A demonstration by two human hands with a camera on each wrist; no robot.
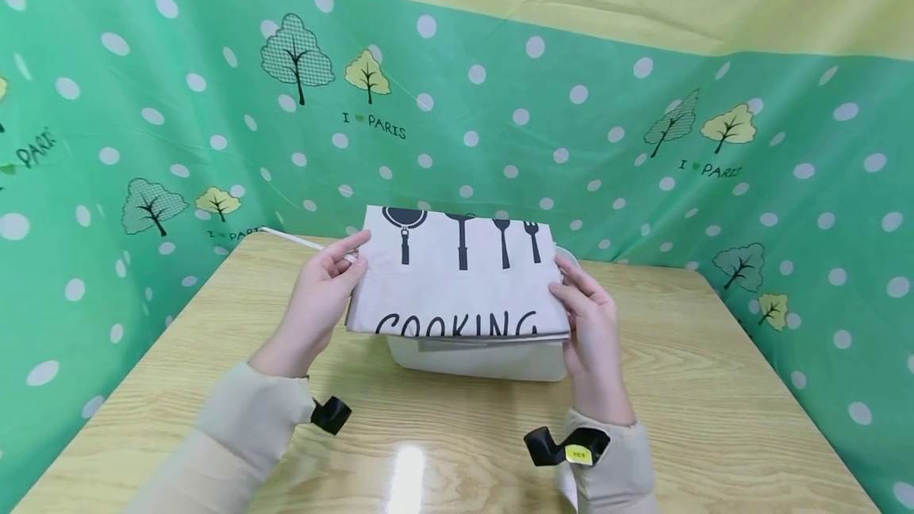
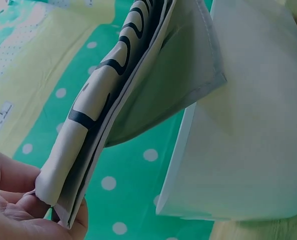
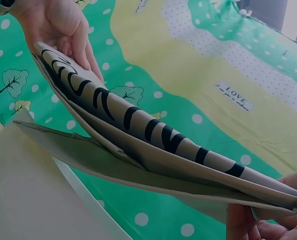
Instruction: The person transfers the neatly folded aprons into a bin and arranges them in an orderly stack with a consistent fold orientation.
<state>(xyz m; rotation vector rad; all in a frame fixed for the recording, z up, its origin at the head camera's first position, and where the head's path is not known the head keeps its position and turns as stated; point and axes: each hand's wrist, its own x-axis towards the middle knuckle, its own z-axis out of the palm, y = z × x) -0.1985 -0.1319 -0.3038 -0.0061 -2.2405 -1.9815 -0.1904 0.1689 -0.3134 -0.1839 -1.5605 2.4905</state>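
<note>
A folded white apron (image 1: 457, 292), printed with black kitchen utensils and the word COOKING, hangs level between both hands. My left hand (image 1: 317, 292) pinches its left edge, thumb on top; a thin white strap (image 1: 293, 239) sticks out beyond those fingers. At the right edge my right hand (image 1: 591, 316) grips the cloth between thumb and fingers. Below the apron stands a white bin (image 1: 478, 359), mostly hidden by it in the head view. In the left wrist view, a loose underside flap (image 2: 188, 75) droops from the folded layers beside the bin wall (image 2: 248, 125).
The bin stands on a light wood-grain table (image 1: 671, 387). A green and yellow curtain (image 1: 471, 117) with dots and trees closes off the back and sides. Black wrist cameras (image 1: 332, 416) are strapped over both sleeves. A pale strip (image 1: 567, 486) lies beside the right sleeve.
</note>
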